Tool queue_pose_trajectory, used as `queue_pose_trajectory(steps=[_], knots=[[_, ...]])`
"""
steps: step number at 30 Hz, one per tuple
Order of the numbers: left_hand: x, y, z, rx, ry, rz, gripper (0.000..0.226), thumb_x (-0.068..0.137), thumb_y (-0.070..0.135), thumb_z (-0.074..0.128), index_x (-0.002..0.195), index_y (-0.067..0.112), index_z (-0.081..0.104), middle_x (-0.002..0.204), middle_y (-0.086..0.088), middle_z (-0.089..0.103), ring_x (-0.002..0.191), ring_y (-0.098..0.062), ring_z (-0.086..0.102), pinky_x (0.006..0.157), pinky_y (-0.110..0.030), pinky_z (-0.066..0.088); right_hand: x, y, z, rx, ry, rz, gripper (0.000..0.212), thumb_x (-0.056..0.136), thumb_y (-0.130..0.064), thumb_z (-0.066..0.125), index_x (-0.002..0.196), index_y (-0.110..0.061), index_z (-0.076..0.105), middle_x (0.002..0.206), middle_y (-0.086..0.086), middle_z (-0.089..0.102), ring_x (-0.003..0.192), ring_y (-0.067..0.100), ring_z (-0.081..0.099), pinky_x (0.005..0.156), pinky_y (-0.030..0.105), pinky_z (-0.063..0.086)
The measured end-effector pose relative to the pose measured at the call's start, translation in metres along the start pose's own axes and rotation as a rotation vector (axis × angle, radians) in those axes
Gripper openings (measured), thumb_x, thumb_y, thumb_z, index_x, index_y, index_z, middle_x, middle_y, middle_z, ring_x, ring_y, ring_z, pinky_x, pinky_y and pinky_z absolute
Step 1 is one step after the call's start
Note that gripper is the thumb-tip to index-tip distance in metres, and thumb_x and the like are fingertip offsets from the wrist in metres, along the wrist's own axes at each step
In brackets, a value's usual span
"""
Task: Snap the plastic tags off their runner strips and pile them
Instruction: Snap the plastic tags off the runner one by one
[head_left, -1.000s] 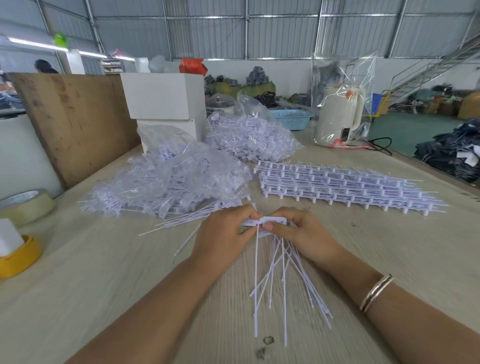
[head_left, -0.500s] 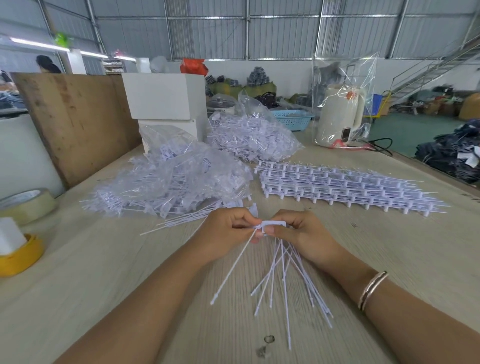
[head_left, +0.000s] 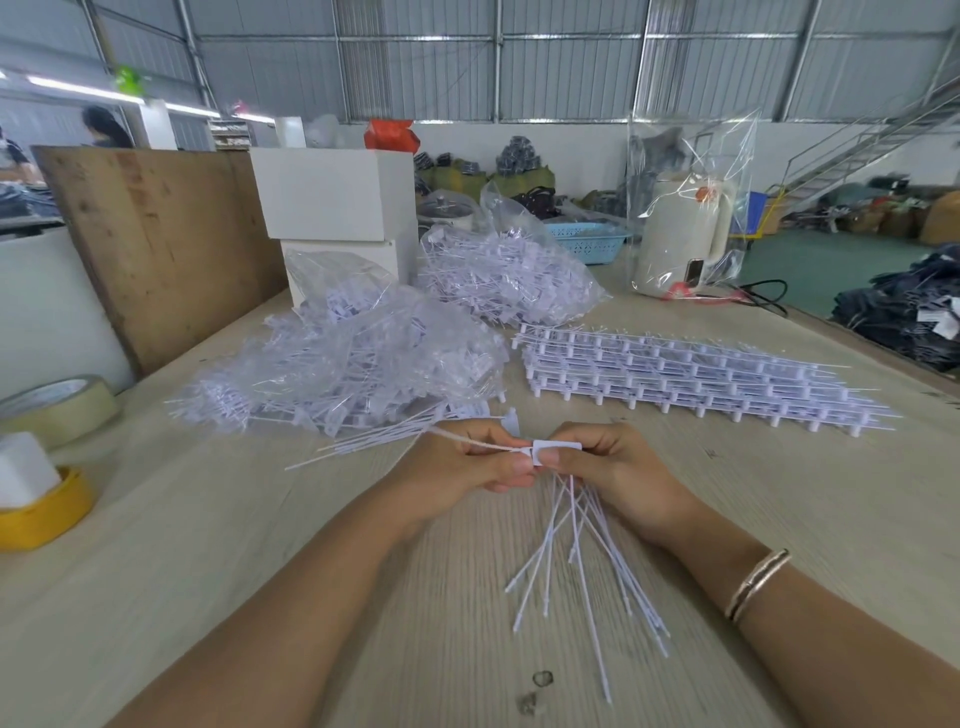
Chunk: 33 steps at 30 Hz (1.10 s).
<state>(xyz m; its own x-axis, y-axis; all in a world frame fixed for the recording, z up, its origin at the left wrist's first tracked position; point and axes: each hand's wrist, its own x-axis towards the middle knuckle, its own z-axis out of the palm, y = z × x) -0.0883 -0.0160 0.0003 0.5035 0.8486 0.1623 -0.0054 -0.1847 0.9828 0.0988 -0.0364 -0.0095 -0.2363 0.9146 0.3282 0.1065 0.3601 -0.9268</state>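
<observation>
White plastic covers much of the wooden table (head_left: 208, 545), and the heap of loose tags (head_left: 343, 374) serves as the landmark here. It lies to the left of the hands and beyond them, part of it under clear film, and it is already large, so a good share of the work looks done. Just nearer than the heap, a few freed tags fan out flat on the wood. Right of the heap and nearer the camera, the left hand (head_left: 462, 462) pinches one thin tag tail (head_left: 467, 440) between thumb and curled fingers, its line running back toward the heap. Touching it, the right hand (head_left: 613, 467) grips the strip (head_left: 556, 448) by its white head, thumb pressed on top, with the remaining tags (head_left: 582, 561) hanging down from it toward the camera. I judge this strip partly stripped, about a dozen tails left. Farther right of the heap lies a flat stack of untouched runner strips (head_left: 685, 379), several layers deep. Beyond the heap sits a full bag of tags (head_left: 504, 280); whether snapped or not, I cannot tell. Much remains.
</observation>
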Motion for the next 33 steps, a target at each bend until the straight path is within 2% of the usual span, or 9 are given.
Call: queue_pose_trajectory(steps=[5, 9, 14, 18, 22, 25, 29, 31, 33], knots=[[0.001, -0.006, 0.003, -0.071, -0.012, 0.016, 0.005, 0.072, 0.024, 0.071, 0.076, 0.023, 0.073, 0.092, -0.007, 0.074, 0.09, -0.023, 0.071, 0.07, -0.02, 0.053, 0.002, 0.002, -0.002, 0.087, -0.004, 0.006, 0.012, 0.079, -0.02, 0.067, 0.071, -0.023, 0.076, 0.058, -0.009, 0.061, 0.054, 0.004, 0.047, 0.054, 0.012, 0.038], [0.004, -0.009, 0.004, -0.225, 0.012, 0.021, 0.006, 0.068, 0.019, 0.07, 0.072, 0.023, 0.074, 0.097, -0.007, 0.073, 0.095, -0.021, 0.069, 0.076, -0.02, 0.052, 0.003, -0.001, -0.014, 0.485, 0.114, 0.014, 0.016, 0.08, -0.013, 0.061, 0.08, -0.015, 0.078, 0.071, 0.0, 0.072, 0.055, 0.009, 0.06, 0.061, 0.02, 0.05], [0.011, -0.014, 0.008, 0.031, 0.275, 0.057, 0.016, 0.076, 0.009, 0.074, 0.081, 0.024, 0.071, 0.091, 0.005, 0.074, 0.085, -0.007, 0.068, 0.073, -0.013, 0.048, 0.006, 0.007, -0.015, -0.085, 0.178, 0.064, 0.013, 0.085, -0.014, 0.065, 0.074, -0.015, 0.072, 0.074, 0.001, 0.064, 0.066, 0.008, 0.057, 0.062, 0.015, 0.043], [0.015, -0.023, 0.003, 0.342, 0.433, 0.102, 0.014, 0.079, 0.004, 0.071, 0.086, 0.016, 0.07, 0.096, -0.003, 0.069, 0.089, -0.014, 0.065, 0.081, -0.025, 0.049, 0.012, 0.013, -0.012, -0.588, 0.121, -0.021, 0.019, 0.087, -0.018, 0.066, 0.08, 0.0, 0.067, 0.082, 0.012, 0.058, 0.072, 0.017, 0.052, 0.063, 0.014, 0.036], [0.019, -0.027, 0.001, 0.653, 0.443, 0.218, 0.022, 0.079, -0.006, 0.065, 0.09, 0.013, 0.07, 0.099, -0.002, 0.057, 0.089, -0.013, 0.057, 0.077, -0.022, 0.044, 0.016, 0.017, -0.01, -0.708, 0.173, -0.013, 0.015, 0.086, -0.023, 0.067, 0.093, -0.01, 0.071, 0.088, 0.002, 0.057, 0.076, 0.009, 0.051, 0.067, 0.017, 0.035], [0.021, -0.03, 0.003, 0.798, 0.428, 0.183, 0.032, 0.079, -0.008, 0.061, 0.098, 0.017, 0.068, 0.102, 0.005, 0.046, 0.09, -0.009, 0.052, 0.076, -0.016, 0.039, 0.02, 0.021, -0.007, -0.869, 0.199, 0.003, 0.029, 0.086, -0.029, 0.066, 0.113, -0.02, 0.066, 0.102, -0.001, 0.055, 0.088, 0.008, 0.054, 0.073, 0.014, 0.034], [0.019, -0.028, 0.001, 0.825, 0.429, 0.128, 0.045, 0.078, -0.01, 0.053, 0.11, 0.02, 0.063, 0.111, 0.006, 0.044, 0.099, -0.011, 0.053, 0.081, -0.02, 0.042, 0.019, 0.015, -0.005, -0.871, 0.344, -0.074, 0.024, 0.09, -0.028, 0.06, 0.112, -0.02, 0.067, 0.099, -0.008, 0.053, 0.093, 0.013, 0.058, 0.075, 0.018, 0.037], [0.015, -0.025, -0.002, 0.866, 0.461, 0.1, 0.042, 0.08, -0.002, 0.057, 0.116, 0.019, 0.059, 0.12, 0.002, 0.043, 0.104, -0.016, 0.052, 0.087, -0.029, 0.045, 0.014, 0.009, -0.011, -0.878, 0.388, 0.009, 0.023, 0.092, -0.035, 0.054, 0.109, -0.022, 0.064, 0.09, -0.009, 0.053, 0.084, 0.015, 0.059, 0.07, 0.024, 0.039], [0.011, -0.023, -0.003, 0.892, 0.499, 0.039, 0.038, 0.082, 0.01, 0.061, 0.118, 0.018, 0.053, 0.123, -0.001, 0.039, 0.107, -0.02, 0.05, 0.088, -0.036, 0.045, 0.007, 0.007, -0.019, -0.95, 0.285, 0.205, 0.03, 0.093, -0.045, 0.048, 0.114, -0.025, 0.053, 0.088, -0.004, 0.059, 0.078, 0.018, 0.06, 0.068, 0.029, 0.045]])
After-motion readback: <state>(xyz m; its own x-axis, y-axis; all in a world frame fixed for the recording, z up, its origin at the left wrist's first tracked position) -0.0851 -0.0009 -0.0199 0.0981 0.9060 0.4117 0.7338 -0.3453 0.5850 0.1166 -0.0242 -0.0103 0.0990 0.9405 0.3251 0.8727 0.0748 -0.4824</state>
